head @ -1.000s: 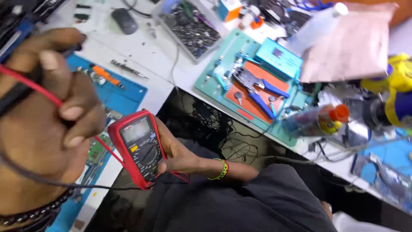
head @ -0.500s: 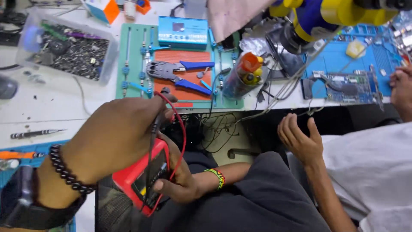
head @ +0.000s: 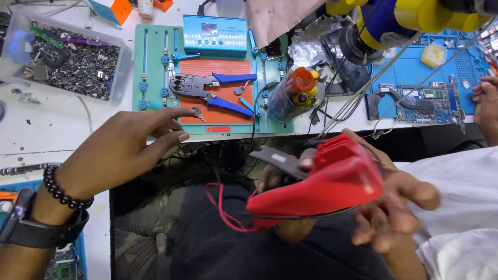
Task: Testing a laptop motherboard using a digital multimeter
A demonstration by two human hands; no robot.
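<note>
Left hand stretched forward, palm down, fingers loosely spread and pointing right, wrist ringed by a bead bracelet and a dark watch. Right hand turned palm up lower down, fingers curled under and around a red meter, thumb hidden.

White workbench — green mat (crimping pliers atop), parts tray.
</note>
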